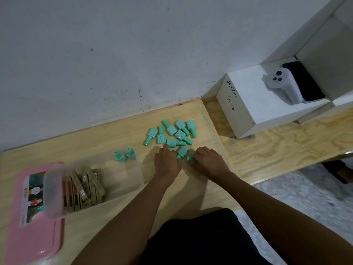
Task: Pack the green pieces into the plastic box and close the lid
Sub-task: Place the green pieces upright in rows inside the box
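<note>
Several green bottle-shaped pieces (172, 132) lie scattered on the wooden table, just beyond my hands. Two more green pieces (125, 154) stand inside the clear plastic box (55, 190), at its far right corner. My left hand (167, 162) rests on the table with fingers curled over a green piece (182, 151). My right hand (207, 161) closes on another green piece (191, 159) whose end sticks out at the fingertips. The pink lid (36, 234) lies flat under the box's left end.
Brown patterned packets (84, 188) fill the left part of the box. A white box marked JS006 (246, 106) stands at the right, with a phone (301, 81) and a white case on top. The wall runs along the table's far edge.
</note>
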Action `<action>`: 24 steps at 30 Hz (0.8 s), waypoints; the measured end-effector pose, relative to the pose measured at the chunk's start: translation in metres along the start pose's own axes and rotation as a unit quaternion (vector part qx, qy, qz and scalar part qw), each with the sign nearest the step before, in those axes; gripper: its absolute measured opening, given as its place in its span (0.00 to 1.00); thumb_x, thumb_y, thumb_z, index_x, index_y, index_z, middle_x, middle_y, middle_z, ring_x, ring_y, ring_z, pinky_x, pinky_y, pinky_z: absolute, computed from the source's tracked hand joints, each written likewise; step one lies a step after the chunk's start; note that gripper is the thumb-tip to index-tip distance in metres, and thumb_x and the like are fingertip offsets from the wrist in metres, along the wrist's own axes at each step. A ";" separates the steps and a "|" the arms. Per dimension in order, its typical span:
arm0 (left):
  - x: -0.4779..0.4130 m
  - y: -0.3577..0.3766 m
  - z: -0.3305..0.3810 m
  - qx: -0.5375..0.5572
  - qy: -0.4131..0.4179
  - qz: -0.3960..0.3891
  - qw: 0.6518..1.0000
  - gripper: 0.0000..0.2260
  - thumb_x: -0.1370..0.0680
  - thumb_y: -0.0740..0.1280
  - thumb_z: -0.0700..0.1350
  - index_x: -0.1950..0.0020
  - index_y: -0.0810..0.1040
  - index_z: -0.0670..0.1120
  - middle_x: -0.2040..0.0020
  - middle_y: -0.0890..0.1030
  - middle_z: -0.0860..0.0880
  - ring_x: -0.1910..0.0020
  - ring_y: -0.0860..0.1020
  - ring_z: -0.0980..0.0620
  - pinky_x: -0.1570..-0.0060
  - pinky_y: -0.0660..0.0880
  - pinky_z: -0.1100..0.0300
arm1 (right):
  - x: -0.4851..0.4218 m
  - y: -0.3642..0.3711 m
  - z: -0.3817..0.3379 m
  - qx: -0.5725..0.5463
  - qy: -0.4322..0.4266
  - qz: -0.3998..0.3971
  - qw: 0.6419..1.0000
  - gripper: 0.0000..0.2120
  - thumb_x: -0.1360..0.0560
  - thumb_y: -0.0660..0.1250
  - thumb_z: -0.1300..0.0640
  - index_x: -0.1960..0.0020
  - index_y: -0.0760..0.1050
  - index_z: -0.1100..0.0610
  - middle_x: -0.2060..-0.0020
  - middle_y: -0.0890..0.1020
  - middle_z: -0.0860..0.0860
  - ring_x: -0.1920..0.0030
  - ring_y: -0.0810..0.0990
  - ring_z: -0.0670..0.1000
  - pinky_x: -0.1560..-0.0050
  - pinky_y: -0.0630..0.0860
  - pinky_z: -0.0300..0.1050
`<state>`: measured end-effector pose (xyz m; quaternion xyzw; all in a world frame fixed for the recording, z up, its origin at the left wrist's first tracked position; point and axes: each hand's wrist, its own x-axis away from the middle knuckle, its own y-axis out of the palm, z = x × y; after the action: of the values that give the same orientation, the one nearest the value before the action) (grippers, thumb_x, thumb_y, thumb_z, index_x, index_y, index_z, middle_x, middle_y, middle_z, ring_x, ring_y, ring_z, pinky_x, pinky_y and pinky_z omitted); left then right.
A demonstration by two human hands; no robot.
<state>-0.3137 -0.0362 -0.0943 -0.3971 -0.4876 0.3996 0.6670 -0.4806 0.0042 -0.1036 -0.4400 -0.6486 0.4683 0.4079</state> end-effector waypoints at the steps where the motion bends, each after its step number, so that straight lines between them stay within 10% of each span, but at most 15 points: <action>1: -0.001 -0.001 -0.001 0.009 0.002 0.003 1.000 0.15 0.23 0.63 0.50 0.39 0.78 0.47 0.34 0.69 0.44 0.40 0.71 0.45 0.42 0.69 0.50 | -0.001 -0.002 0.000 -0.037 0.045 0.009 0.998 0.17 0.20 0.59 0.47 0.41 0.77 0.56 0.50 0.80 0.53 0.51 0.75 0.51 0.53 0.74 0.46; 7: -0.004 -0.022 -0.009 0.116 0.015 0.005 0.993 0.13 0.24 0.65 0.51 0.43 0.78 0.47 0.44 0.79 0.46 0.45 0.78 0.44 0.46 0.71 0.52 | -0.006 -0.024 -0.015 -0.433 0.279 0.104 0.851 0.12 0.20 0.62 0.55 0.40 0.77 0.57 0.52 0.80 0.46 0.51 0.78 0.46 0.54 0.74 0.31; 13: 0.003 -0.056 -0.027 0.342 0.008 -0.002 0.940 0.14 0.26 0.71 0.44 0.43 0.80 0.42 0.51 0.82 0.47 0.57 0.78 0.52 0.58 0.72 0.62 | -0.017 -0.045 -0.035 -0.639 0.318 0.150 0.685 0.09 0.22 0.65 0.61 0.43 0.78 0.57 0.51 0.84 0.53 0.51 0.84 0.49 0.52 0.82 0.44; 18: 0.027 -0.091 -0.069 0.453 0.014 0.008 0.892 0.10 0.26 0.71 0.43 0.45 0.81 0.44 0.53 0.82 0.48 0.63 0.77 0.53 0.59 0.77 0.58 | -0.028 -0.066 -0.063 -0.670 0.233 0.142 0.690 0.12 0.22 0.66 0.60 0.40 0.77 0.62 0.51 0.84 0.53 0.50 0.84 0.50 0.50 0.82 0.46; 24: 0.058 -0.116 -0.140 0.378 0.010 0.090 0.921 0.09 0.25 0.69 0.44 0.45 0.81 0.45 0.56 0.80 0.51 0.66 0.74 0.54 0.65 0.71 0.70 | -0.052 -0.068 -0.118 -0.496 0.116 0.094 0.856 0.13 0.23 0.68 0.57 0.40 0.78 0.59 0.52 0.83 0.49 0.51 0.82 0.46 0.48 0.78 0.38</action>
<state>-0.1494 -0.0443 0.0023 -0.1617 -0.2554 0.6087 0.7336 -0.3679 -0.0278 -0.0173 -0.6939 -0.6985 0.0667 0.1618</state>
